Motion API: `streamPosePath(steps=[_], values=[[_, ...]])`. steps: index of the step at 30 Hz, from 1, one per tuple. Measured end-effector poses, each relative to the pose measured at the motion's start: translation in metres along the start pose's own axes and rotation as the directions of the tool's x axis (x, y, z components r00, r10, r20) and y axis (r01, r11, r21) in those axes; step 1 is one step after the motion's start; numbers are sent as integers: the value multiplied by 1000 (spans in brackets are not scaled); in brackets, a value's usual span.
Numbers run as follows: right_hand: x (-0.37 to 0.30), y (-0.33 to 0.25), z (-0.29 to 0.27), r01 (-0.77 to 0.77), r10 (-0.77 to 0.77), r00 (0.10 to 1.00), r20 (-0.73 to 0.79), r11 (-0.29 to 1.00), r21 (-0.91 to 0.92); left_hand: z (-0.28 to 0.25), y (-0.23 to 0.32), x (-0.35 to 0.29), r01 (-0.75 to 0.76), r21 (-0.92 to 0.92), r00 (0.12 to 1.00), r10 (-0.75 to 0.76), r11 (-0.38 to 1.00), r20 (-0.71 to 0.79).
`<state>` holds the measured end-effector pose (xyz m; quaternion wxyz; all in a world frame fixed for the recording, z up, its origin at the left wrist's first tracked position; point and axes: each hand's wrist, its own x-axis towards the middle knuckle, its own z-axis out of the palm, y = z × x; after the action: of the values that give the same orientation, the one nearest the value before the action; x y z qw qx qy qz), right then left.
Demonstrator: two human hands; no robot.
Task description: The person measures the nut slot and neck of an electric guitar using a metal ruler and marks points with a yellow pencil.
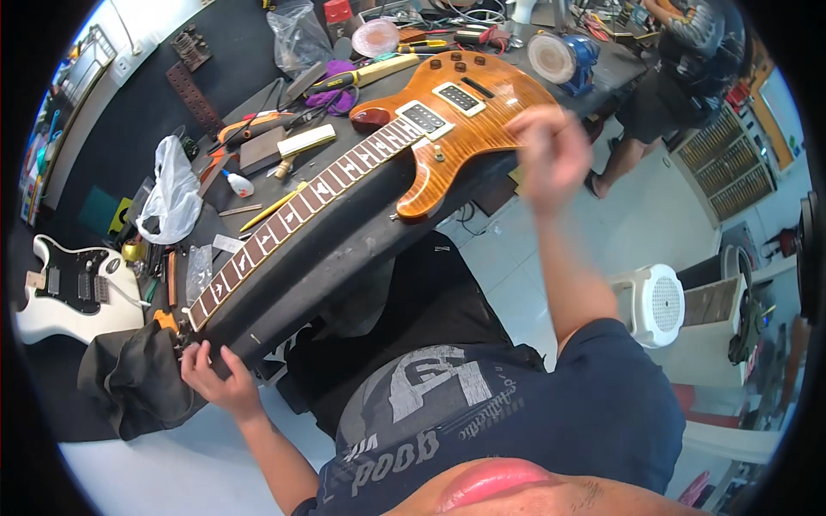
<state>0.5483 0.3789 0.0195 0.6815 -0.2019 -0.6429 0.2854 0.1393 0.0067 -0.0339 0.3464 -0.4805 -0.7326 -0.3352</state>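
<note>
Lengthwise, the guitar (379, 150) ran near-left to far-right; its near-left end was clenched by the left hand (211, 374), while the blurred right hand (551, 155) hovered over the body, grip unclear.

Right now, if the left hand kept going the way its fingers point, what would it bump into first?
Almost at once the head end of the guitar neck: the left hand already has its fingertips there. How deep they sit is hard to judge.
</note>
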Motion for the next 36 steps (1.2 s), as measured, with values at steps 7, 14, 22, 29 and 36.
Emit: streamPosePath(steps=[7,14,22,29,36], values=[[118,201,-185,-603,147,787,-599,393,-695,38,15,-2,-55,-251,978,103,966,182],[177,269,-227,-469,360,852,-380,204,-859,53,25,0,55,-70,971,-38,996,234],[231,363,-310,-282,390,910,-140,336,-899,60,33,2,46,59,967,-59,997,247],[264,436,-358,-535,167,839,-518,81,-841,61,33,6,21,84,963,-43,996,267],[268,458,-401,-350,225,913,-339,10,-937,54,35,8,48,149,969,-83,988,234]])
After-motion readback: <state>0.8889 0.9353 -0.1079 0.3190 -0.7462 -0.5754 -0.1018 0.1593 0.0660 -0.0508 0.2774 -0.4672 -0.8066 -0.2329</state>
